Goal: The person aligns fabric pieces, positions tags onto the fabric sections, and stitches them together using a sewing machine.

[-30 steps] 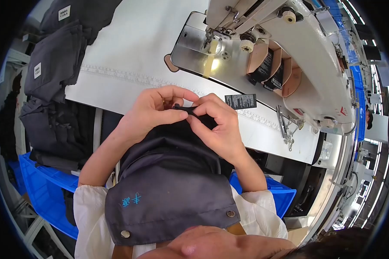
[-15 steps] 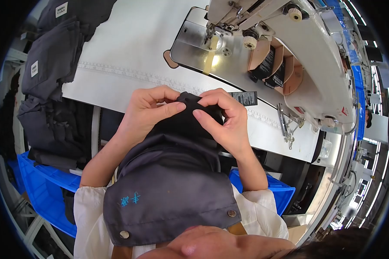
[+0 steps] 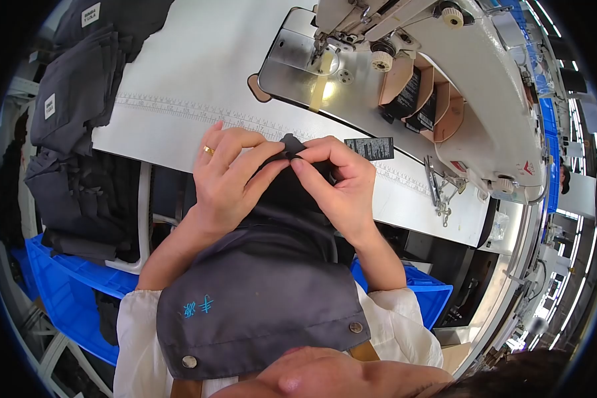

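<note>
A piece of black fabric [image 3: 294, 147] is pinched between both hands at the table's front edge, its lower part hanging over the lap. My left hand [image 3: 229, 172] grips its left side with thumb and fingertips; a ring shows on one finger. Close beside it, my right hand [image 3: 341, 179] pinches the same fabric with thumb and forefinger. The two hands' fingertips almost meet. Just beyond my right hand, a black printed label [image 3: 370, 148] lies on the white table [image 3: 172, 73].
A sewing machine [image 3: 491, 99] stands at the right, with a cardboard holder [image 3: 450, 116] of black labels by it. Metal clips [image 3: 438, 192] lie on the table's right. Dark folded fabric [image 3: 79, 93] is stacked at the left, above a blue bin [image 3: 79, 298]. Another blue bin [image 3: 431, 295] sits at the right.
The black fabric was spread between the hands half a second ago and is now gathered at the fingertips. My left hand has turned, its fingers reaching further over the fabric.
</note>
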Demonstrator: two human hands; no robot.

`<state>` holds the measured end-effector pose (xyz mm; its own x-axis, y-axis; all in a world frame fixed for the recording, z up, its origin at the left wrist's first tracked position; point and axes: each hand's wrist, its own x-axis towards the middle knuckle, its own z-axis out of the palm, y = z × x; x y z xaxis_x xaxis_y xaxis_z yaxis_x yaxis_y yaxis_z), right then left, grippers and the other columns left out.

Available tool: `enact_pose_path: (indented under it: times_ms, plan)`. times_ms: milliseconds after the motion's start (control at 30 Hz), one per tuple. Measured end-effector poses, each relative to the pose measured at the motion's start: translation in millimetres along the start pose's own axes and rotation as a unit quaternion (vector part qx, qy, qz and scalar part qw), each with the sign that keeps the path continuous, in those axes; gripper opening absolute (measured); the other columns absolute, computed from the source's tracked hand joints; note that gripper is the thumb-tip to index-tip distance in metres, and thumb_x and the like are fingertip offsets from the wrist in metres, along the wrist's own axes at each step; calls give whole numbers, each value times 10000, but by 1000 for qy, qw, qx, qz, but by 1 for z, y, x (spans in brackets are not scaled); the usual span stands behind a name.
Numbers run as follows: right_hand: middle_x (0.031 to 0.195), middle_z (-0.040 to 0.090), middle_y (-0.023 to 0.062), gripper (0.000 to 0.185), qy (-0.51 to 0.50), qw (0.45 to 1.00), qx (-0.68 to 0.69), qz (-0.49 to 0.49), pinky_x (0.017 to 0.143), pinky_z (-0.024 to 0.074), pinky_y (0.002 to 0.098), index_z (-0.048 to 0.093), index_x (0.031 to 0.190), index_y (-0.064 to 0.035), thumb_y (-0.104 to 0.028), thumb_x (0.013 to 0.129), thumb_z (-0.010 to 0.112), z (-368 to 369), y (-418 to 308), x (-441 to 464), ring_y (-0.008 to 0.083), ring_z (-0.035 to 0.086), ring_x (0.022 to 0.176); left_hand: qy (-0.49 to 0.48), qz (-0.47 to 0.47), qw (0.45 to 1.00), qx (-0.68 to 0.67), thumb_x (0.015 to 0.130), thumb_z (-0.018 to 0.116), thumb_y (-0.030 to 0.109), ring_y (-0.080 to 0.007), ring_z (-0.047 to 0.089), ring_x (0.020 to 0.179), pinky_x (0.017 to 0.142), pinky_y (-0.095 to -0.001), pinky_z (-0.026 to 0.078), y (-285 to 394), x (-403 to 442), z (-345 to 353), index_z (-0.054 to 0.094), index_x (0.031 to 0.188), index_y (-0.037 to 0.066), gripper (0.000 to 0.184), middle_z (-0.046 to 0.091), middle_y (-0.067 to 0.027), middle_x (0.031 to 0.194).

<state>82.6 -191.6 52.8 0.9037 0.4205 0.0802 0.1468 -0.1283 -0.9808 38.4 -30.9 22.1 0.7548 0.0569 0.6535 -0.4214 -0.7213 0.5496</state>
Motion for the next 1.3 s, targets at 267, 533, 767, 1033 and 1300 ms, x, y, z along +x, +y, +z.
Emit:
enact_pose_path:
  times_ms: [267, 533, 767, 1033, 1300]
  plan:
    - [845, 629, 91, 82, -2, 1000, -7, -1, 719, 450, 248, 606, 815, 3, -31, 765, 661, 1, 1, -3, 146, 596, 782, 17, 7, 996, 88, 702, 663, -11, -167, 577, 757, 945, -392, 340, 9, -2, 12, 670, 971, 70, 281, 614, -11, 863]
    - [842, 634, 96, 69, 7, 1000, -24, -10, 714, 455, 251, 612, 803, 1, -20, 758, 660, -3, 4, -7, 161, 606, 778, -80, -314, 853, -410, 787, 642, 10, -106, 564, 824, 798, -245, 412, -4, -4, -5, 646, 926, 7, 139, 607, -36, 905]
    - [877, 632, 88, 64, -43, 997, -30, -63, 664, 432, 207, 628, 798, 17, 40, 746, 659, -7, 0, -8, 105, 571, 748, -148, -389, 728, -545, 818, 626, 11, -67, 539, 808, 744, -206, 425, -3, 8, -10, 613, 870, -3, 56, 621, -41, 903]
    - [848, 621, 110, 83, -42, 987, -103, -117, 665, 462, 239, 605, 775, 12, 19, 724, 670, -7, -9, -6, 172, 601, 732, -211, -406, 704, -543, 801, 639, -2, -38, 537, 717, 663, -195, 420, -9, 15, -15, 561, 843, 25, 92, 594, 0, 780]
    - [856, 601, 101, 91, -20, 984, -120, -127, 663, 465, 250, 596, 775, 4, 12, 724, 670, -5, -10, -7, 183, 596, 733, -141, -414, 653, -618, 784, 638, -10, -52, 525, 783, 699, -183, 408, -6, 9, -5, 571, 879, 29, 123, 565, 13, 824]
